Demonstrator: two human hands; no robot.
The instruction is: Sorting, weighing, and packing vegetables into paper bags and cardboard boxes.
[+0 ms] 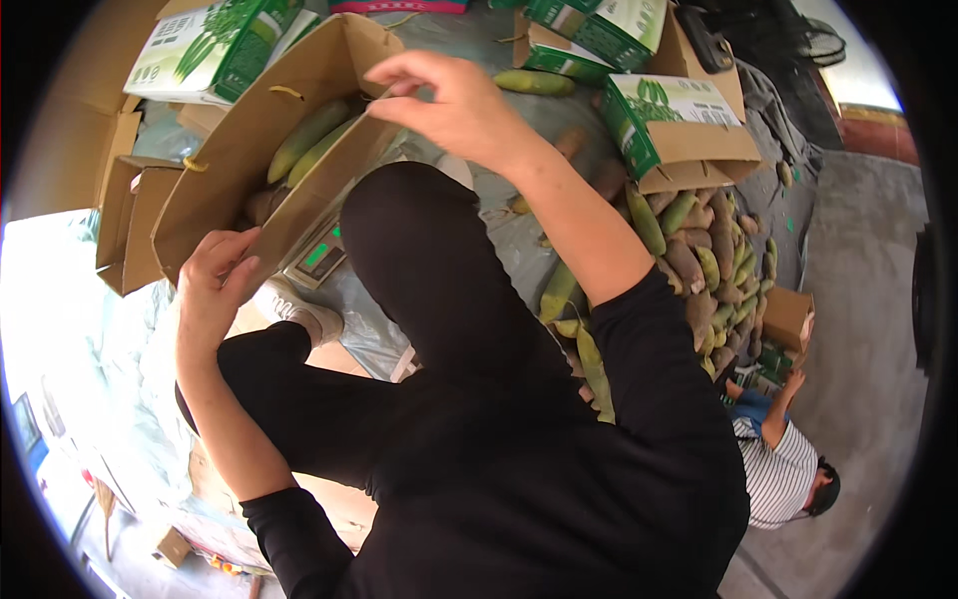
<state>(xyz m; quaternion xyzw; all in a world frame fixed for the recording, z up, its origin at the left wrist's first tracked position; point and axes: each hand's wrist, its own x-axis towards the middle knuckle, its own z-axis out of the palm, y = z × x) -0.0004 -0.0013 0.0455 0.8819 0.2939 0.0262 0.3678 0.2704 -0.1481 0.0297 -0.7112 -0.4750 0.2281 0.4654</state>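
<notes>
An open brown cardboard box (334, 190) stands in front of me, with several long green radishes (309, 140) lying inside. At the near left corner, my left hand (214, 280) pinches the rim of its near side panel between thumb and fingers. My right hand (454, 105) reaches to the other end of the same panel, thumb and fingertips closed at its upper edge. Short yellow cord loops (195, 164) show in the far side panel. Just below the box, a scale (319, 256) with a lit green display is partly hidden by the panel and my knee.
Green-and-white printed cartons (215, 50) stand at the back left; another open carton (679, 125) is at the right. A big pile of radishes and brown tubers (709, 260) covers the sheet on my right. Beyond it, a person in a striped shirt (773, 464) handles boxes.
</notes>
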